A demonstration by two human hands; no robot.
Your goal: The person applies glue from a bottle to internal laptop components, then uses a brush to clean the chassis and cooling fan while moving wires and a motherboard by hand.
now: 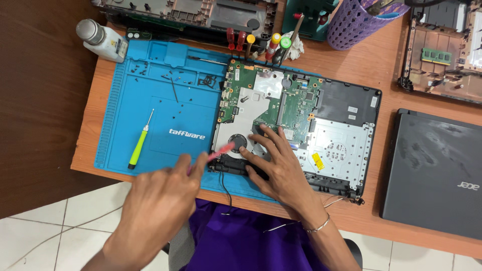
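Blue mat (pixel 125 100): silicone work mat on the wooden desk (pixel 386 55), under the left part of the opened laptop base (pixel 346 150); loose screws lie in its upper trays.
Left hand (pixel 158 200): at 7 o'clock, back to the camera, blurred; fingers pinched shut around the handle of a red tool (pixel 223 149).
Right hand (pixel 278 163): at 6 o'clock, palm down and fingers spread flat on the laptop base, grasping nothing; fingertips rest on the board beside the fan (pixel 237 141); a thin bracelet circles the wrist.
Red tool: slim and blurred; its long axis runs from 8 o'clock up to 2 o'clock, tip pointing at the fan, touching or just over it; which one cannot be told.
Laptop base: centre of the desk, long axis from 9 to 3 o'clock, green circuit board (pixel 291 108) exposed, a black cable trailing off its near edge.
Green screwdriver (pixel 139 143): on the mat at 9 o'clock, well apart from both hands, tip toward 1 o'clock.
Around: white bottle (pixel 103 40) at 10 o'clock; row of screwdrivers (pixel 256 45) at 12 o'clock; purple basket (pixel 359 20) at 1 o'clock; closed grey laptop (pixel 434 173) at 3 o'clock.
In the way: the right hand covers the board near the fan.
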